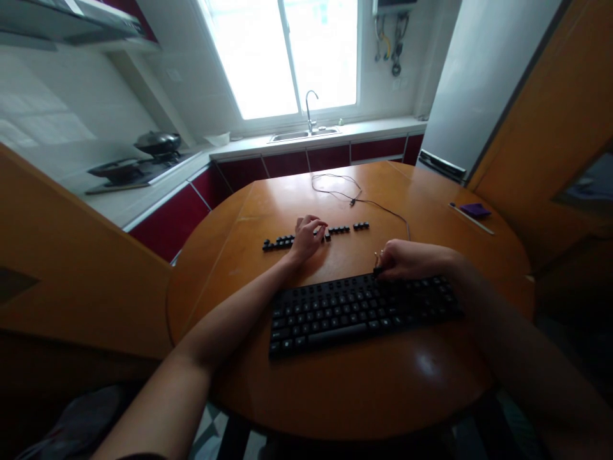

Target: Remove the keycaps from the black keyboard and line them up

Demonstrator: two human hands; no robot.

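Two bare hands work over a black keyboard (pixel 335 314) that lies across the near part of a rounded wooden counter (pixel 230 275) in a kitchen. The left hand (pixel 306 239) reaches beyond the keyboard to a broken line of small black keycaps (pixel 278 244), its thumb and forefinger curved with their tips close together beside one piece; whether they have hold of it cannot be told. The right hand (pixel 412 259) is bent over the keyboard's far edge, right of its middle, its fingers curled inward. A small bent wire (pixel 377 257) shows by those fingers, but what they grip is hidden.

A thin dark cable (pixel 383 207) runs over the wood from near the right hand to a loose loop at the far side. To the right, a slender pale stick (pixel 474 220) lies just beside a purple item (pixel 475 209). Beyond, a sink (pixel 290 136) with a curved faucet (pixel 309 112) sits beneath a bright window (pixel 287 57), and cookware (pixel 158 142) rests on a stove at left.
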